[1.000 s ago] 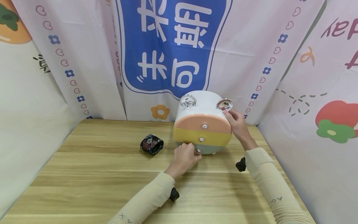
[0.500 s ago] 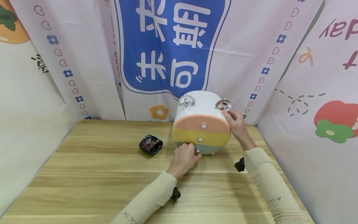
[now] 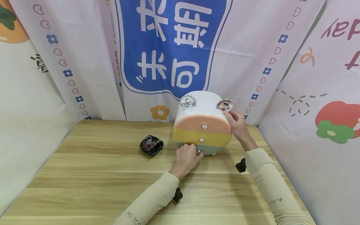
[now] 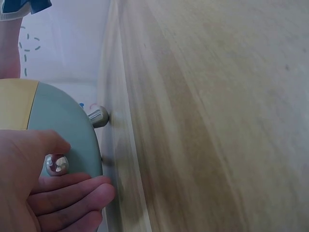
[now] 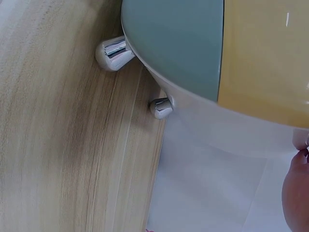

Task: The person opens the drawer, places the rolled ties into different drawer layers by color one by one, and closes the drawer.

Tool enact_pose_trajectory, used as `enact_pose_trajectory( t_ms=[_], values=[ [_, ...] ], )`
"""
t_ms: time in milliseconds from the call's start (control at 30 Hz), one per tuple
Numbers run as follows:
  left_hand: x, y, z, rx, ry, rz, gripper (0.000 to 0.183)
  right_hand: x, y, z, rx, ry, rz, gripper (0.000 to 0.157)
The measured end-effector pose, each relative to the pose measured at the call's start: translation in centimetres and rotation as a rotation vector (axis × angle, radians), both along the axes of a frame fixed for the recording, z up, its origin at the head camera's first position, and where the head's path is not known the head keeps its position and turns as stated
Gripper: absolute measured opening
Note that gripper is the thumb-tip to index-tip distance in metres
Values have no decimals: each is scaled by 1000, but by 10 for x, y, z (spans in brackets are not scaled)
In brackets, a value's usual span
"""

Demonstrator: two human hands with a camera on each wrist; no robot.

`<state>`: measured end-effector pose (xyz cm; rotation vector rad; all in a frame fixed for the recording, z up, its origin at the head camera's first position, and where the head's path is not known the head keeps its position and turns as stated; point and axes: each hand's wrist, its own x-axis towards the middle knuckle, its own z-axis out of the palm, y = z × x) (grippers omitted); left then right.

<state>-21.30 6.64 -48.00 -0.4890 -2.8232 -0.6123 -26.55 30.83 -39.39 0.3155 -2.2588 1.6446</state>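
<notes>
A small rounded drawer box [image 3: 206, 103] stands towards the back, with white glossy sides and round silver ears. Its front has orange, yellow and grey-green drawers, each with a silver knob. My left hand [image 3: 186, 157] is at the lowest drawer; in the left wrist view its thumb and fingers close around the silver knob [image 4: 57, 165]. The grey-green drawer front [image 5: 178, 43] sits level with the yellow one. My right hand [image 3: 239, 125] holds the box's upper right side, thumb by the right silver ear [image 3: 225, 105]. Its other fingers are partly hidden.
On the wooden table [image 3: 98, 184], left of the box, lies a rolled dark floral cloth band [image 3: 151, 145]. Silver feet [image 5: 115, 53] raise the box off the tabletop. Printed curtains [image 3: 92, 56] hang close behind and along both sides.
My left hand and forearm have shifted slightly to the right at the lowest knob. The right hand and the box keep their places, and the drawers look the same.
</notes>
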Motion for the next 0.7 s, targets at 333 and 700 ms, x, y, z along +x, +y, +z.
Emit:
enact_pose_trajectory(
  t_ms=[333, 700],
  values=[
    [0, 2, 1, -15, 18, -3, 52, -1, 1, 0, 4, -12, -2, 45],
    [1, 2, 1, -7, 16, -4, 52, -1, 1, -1, 13, 7, -4, 46]
  ],
)
